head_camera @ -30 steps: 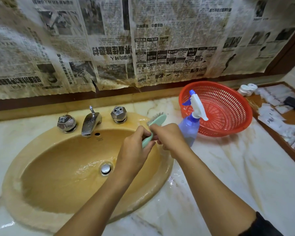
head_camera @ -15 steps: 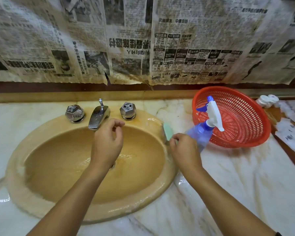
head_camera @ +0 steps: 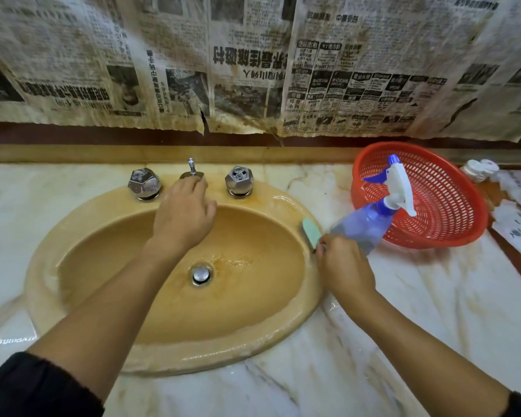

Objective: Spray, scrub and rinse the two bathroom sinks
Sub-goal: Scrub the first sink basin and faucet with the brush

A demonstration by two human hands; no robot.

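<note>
A tan oval sink (head_camera: 262,329) is set in a marble counter, with a chrome drain plug (head_camera: 201,274) in its bowl. My left hand (head_camera: 184,216) lies over the chrome spout, hiding most of it; its fingers curl loosely, and I cannot tell if they grip the spout. Chrome knobs stand to the left (head_camera: 144,183) and right (head_camera: 239,180) of it. My right hand (head_camera: 342,266) holds a green scrub brush (head_camera: 311,236) against the sink's right rim. A blue spray bottle (head_camera: 370,224) with a white trigger stands just behind that hand.
A red plastic basket (head_camera: 451,206) leans behind the bottle at the right. White caps (head_camera: 478,170) and paper scraps lie at the far right on a wooden ledge. Stained newspaper (head_camera: 253,64) covers the wall above the counter (head_camera: 418,311).
My left hand let go of the brush and moved up to the faucet spout. My right hand brought the brush down onto the sink's right rim. The view shifted right.
</note>
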